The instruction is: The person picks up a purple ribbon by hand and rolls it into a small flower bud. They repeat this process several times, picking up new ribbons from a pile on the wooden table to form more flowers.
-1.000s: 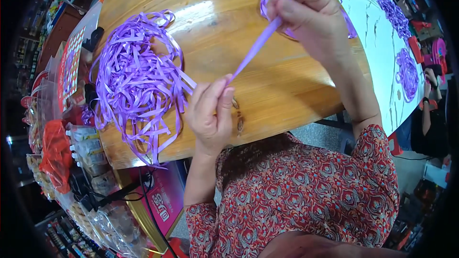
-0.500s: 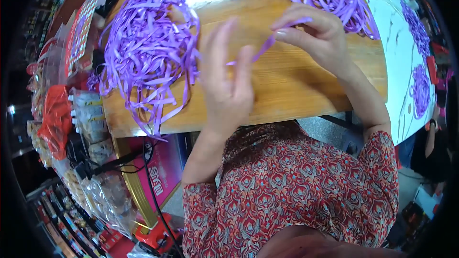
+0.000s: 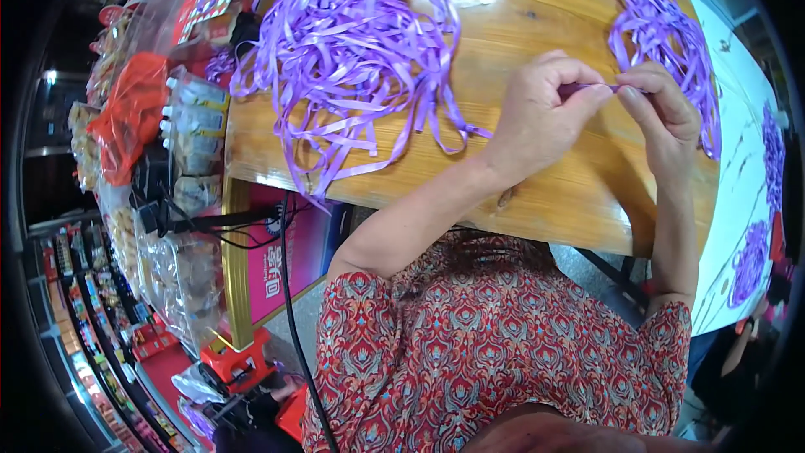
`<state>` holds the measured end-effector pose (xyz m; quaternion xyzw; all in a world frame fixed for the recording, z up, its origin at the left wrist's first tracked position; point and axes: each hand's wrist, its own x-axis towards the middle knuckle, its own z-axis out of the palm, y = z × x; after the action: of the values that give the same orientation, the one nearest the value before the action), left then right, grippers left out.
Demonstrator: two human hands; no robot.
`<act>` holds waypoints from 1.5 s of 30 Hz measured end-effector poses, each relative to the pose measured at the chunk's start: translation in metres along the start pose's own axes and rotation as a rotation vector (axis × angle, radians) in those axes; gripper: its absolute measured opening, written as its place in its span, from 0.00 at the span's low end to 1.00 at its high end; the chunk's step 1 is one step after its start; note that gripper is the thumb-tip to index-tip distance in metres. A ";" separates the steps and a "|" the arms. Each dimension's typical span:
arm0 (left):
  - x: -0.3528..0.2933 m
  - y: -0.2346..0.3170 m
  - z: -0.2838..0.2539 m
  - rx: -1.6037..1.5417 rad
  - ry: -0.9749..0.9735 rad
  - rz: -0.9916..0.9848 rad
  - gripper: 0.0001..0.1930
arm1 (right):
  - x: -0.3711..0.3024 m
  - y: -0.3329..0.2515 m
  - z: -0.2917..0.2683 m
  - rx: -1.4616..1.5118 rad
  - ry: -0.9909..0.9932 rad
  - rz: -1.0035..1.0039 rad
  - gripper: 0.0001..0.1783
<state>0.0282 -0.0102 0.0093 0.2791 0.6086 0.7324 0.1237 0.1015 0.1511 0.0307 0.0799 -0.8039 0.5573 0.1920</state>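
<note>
Above the right part of the wooden table [image 3: 537, 193], my two hands are brought close together, pinching one purple ribbon [image 3: 609, 86]. My left hand [image 3: 545, 109] is curled, thumb against forefinger, with a short length of ribbon showing inside its fingers. Just beside it, my right hand [image 3: 662, 109] grips the ribbon between thumb and fingertips. A big loose heap of purple ribbons [image 3: 352, 50] lies to the left of my left hand. Beyond my right hand rests a smaller ribbon pile [image 3: 671, 33], partly behind the fingers.
A white marbled tabletop [image 3: 713, 235] on the right bears more purple ribbon [image 3: 749, 264]. Packaged bottles [image 3: 197, 109], an orange-red plastic bag [image 3: 130, 117] and clear bags [image 3: 180, 285] crowd the left side. A black cable [image 3: 293, 344] hangs past the table's front edge.
My left hand has moved right, away from the big heap, to meet my right hand and now pinches the ribbon. The view has shifted, so the table's contents appear further right.
</note>
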 end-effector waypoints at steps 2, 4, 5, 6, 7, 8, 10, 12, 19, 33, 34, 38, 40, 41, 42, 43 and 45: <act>0.006 -0.008 0.000 0.043 -0.014 0.030 0.05 | 0.003 -0.001 -0.003 -0.243 0.072 -0.070 0.07; 0.007 -0.013 -0.004 0.082 -0.037 0.053 0.05 | 0.008 -0.002 -0.005 -0.323 0.074 -0.114 0.10; 0.007 -0.014 -0.007 0.104 -0.044 0.034 0.05 | 0.011 -0.008 -0.003 -0.551 0.065 -0.234 0.13; 0.007 -0.015 -0.008 0.123 -0.055 0.015 0.05 | 0.014 -0.013 -0.003 -0.783 0.058 -0.353 0.15; 0.007 -0.015 -0.009 0.122 -0.053 0.011 0.05 | 0.017 -0.013 -0.003 -0.834 -0.015 -0.438 0.19; 0.007 -0.014 -0.009 0.043 -0.026 -0.044 0.05 | 0.017 -0.012 -0.001 -0.831 -0.019 -0.435 0.19; 0.008 -0.012 -0.009 -0.038 -0.001 -0.104 0.05 | 0.015 -0.009 0.005 -0.845 -0.098 -0.434 0.20; 0.008 -0.010 -0.010 -0.066 -0.067 -0.128 0.06 | 0.012 -0.005 0.004 -0.840 -0.122 -0.408 0.20; 0.008 -0.012 -0.010 0.004 -0.016 -0.100 0.07 | 0.010 -0.004 0.005 -0.703 -0.056 -0.392 0.14; 0.012 -0.013 -0.014 -0.281 -0.103 -0.280 0.07 | 0.011 -0.004 0.014 -0.816 -0.045 -0.471 0.14; 0.012 -0.009 -0.014 -0.277 -0.113 -0.275 0.07 | 0.011 -0.006 0.013 -0.819 -0.051 -0.465 0.13; 0.011 -0.011 -0.015 -0.046 -0.110 -0.198 0.06 | 0.013 -0.005 0.013 -0.807 -0.052 -0.435 0.10; 0.011 -0.016 -0.015 0.070 -0.091 -0.079 0.06 | 0.014 -0.009 0.012 -0.761 -0.050 -0.403 0.09; 0.011 -0.016 -0.015 0.132 -0.066 0.013 0.06 | 0.014 -0.010 0.012 -0.713 -0.056 -0.371 0.09; 0.012 -0.018 -0.014 0.186 -0.047 0.104 0.06 | 0.013 -0.010 0.011 -0.721 -0.049 -0.367 0.09; 0.014 -0.018 -0.014 0.182 -0.055 0.107 0.06 | 0.012 -0.009 0.010 -0.672 -0.056 -0.301 0.08; 0.015 -0.018 -0.014 0.172 -0.065 0.045 0.06 | 0.009 -0.008 0.008 -0.624 -0.056 -0.236 0.08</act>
<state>0.0054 -0.0100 -0.0054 0.3260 0.6585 0.6706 0.1024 0.0940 0.1411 0.0389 0.1250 -0.9259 0.2558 0.2484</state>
